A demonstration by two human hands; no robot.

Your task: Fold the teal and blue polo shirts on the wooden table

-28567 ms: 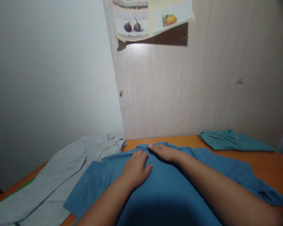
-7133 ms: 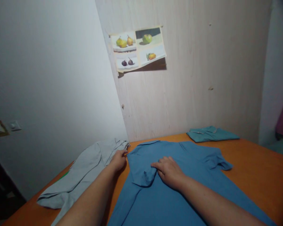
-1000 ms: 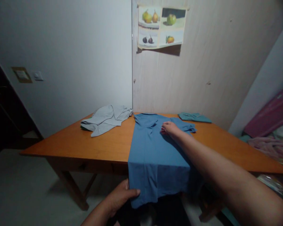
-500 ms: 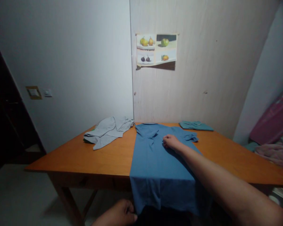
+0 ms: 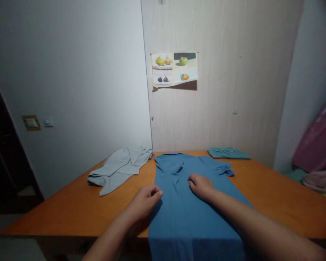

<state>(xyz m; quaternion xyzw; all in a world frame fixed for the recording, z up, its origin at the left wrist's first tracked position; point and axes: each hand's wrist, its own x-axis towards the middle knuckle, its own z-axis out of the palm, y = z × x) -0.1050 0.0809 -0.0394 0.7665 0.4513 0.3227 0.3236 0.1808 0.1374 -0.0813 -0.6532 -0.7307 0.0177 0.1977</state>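
Note:
A blue short-sleeved shirt lies spread on the table, collar at the far side, its lower part hanging over the front edge. My right hand rests on the shirt's middle with fingers curled down against the cloth, apparently pinching it; the fingertips are partly hidden. By the shirt's left edge is my left hand, slightly above the table. Its fingers are curled in and its thumb points right; no cloth shows between them.
A crumpled grey garment lies at the back left of the wooden table. The back right holds a folded teal garment. A fruit picture hangs on the wall, and pink cloth is at the far right.
My left hand has risen from beside the hanging hem to the shirt's left edge above the table. My right hand stays at the same spot on the shirt. The view has tilted up.

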